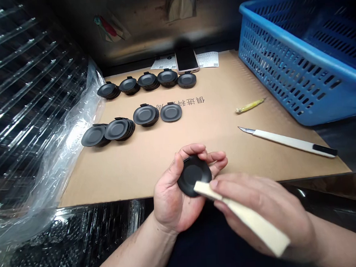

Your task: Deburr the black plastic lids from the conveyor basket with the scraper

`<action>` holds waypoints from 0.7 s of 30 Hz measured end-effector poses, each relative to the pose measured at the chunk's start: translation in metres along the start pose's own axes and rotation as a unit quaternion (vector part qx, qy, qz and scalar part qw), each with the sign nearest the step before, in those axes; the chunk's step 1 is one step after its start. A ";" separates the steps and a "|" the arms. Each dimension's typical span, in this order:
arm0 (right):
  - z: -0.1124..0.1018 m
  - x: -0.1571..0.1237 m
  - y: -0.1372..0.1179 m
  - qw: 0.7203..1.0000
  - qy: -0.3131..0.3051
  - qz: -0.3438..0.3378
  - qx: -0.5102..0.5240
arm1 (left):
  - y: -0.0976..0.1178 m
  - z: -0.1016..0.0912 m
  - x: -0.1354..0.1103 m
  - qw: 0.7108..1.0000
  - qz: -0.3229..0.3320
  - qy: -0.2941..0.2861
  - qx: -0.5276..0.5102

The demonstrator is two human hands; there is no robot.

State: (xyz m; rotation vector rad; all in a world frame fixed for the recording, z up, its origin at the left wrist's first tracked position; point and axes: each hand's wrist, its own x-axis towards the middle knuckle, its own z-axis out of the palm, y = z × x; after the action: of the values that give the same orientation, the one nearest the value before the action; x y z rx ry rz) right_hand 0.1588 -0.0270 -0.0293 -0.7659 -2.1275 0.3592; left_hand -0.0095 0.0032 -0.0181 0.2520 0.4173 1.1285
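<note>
My left hand (pixel 173 195), palm up near the cardboard's front edge, has its fingers curled round a black round plastic lid (pixel 193 174) with a small tab. My right hand (pixel 271 204) grips a cream-coloured folded strip (pixel 259 229), perhaps cloth or foam. One end of the strip lies over the lid's lower right rim. Beyond my hands, similar black lids stand in two rows of small stacks, including a front stack (pixel 146 114), a single-looking lid (pixel 171 112) and a back stack (pixel 147 81).
A white-handled craft knife (pixel 288 141) and a yellow pen-like item (pixel 251 106) lie on the cardboard (pixel 215 139) at right, beside a blue basket (pixel 282 57). A phone (pixel 186 59) rests on paper at the back. Clear-wrapped trays (pixel 24 79) stand at left.
</note>
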 end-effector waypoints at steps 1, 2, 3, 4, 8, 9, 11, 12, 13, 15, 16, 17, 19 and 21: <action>-0.002 0.000 0.001 1.000 0.016 0.003 -0.019 | 0.001 0.000 0.000 1.000 -0.013 -0.008 -0.004; -0.005 0.000 0.003 0.999 0.024 0.006 -0.034 | 0.002 0.000 0.000 1.000 -0.023 -0.015 -0.005; -0.007 -0.001 0.004 0.999 0.020 0.008 -0.040 | 0.004 -0.001 0.000 0.999 -0.029 -0.020 -0.004; -0.010 -0.001 0.004 0.999 0.006 0.007 -0.036 | 0.005 -0.002 0.000 0.999 -0.032 -0.021 -0.004; -0.018 0.006 0.009 0.999 -0.046 -0.008 -0.028 | 0.007 -0.004 0.000 0.998 -0.050 -0.033 -0.005; -0.019 0.009 0.012 0.999 -0.033 -0.009 -0.035 | 0.007 -0.005 0.000 0.997 -0.061 -0.039 -0.005; -0.019 0.015 0.017 0.999 -0.002 -0.014 -0.044 | 0.008 -0.006 -0.001 0.996 -0.081 -0.047 -0.007; -0.019 0.017 0.019 0.999 0.008 -0.013 -0.043 | 0.008 -0.007 -0.002 0.995 -0.087 -0.047 -0.009; -0.018 0.017 0.019 0.999 0.009 -0.010 -0.040 | 0.008 -0.007 -0.002 0.995 -0.088 -0.043 -0.011; -0.014 0.014 0.016 1.000 -0.011 -0.001 -0.026 | 0.008 -0.007 -0.003 0.996 -0.078 -0.029 -0.012; -0.012 0.011 0.012 1.000 -0.022 0.000 -0.018 | 0.008 -0.007 -0.003 0.997 -0.073 -0.024 -0.011; -0.010 0.009 0.007 0.999 -0.033 -0.003 -0.006 | 0.008 -0.006 -0.003 0.997 -0.071 -0.020 -0.010; -0.009 0.006 -0.002 0.998 -0.050 -0.017 0.027 | 0.007 -0.005 -0.003 0.997 -0.074 -0.016 -0.012; -0.011 0.007 -0.009 0.997 -0.059 -0.018 0.044 | 0.007 -0.004 -0.002 0.997 -0.081 -0.012 -0.014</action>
State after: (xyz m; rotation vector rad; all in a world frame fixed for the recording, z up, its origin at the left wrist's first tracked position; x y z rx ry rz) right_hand 0.1606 -0.0300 -0.0136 -0.6692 -2.2161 0.4865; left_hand -0.0177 0.0047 -0.0187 0.2031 0.3920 0.9713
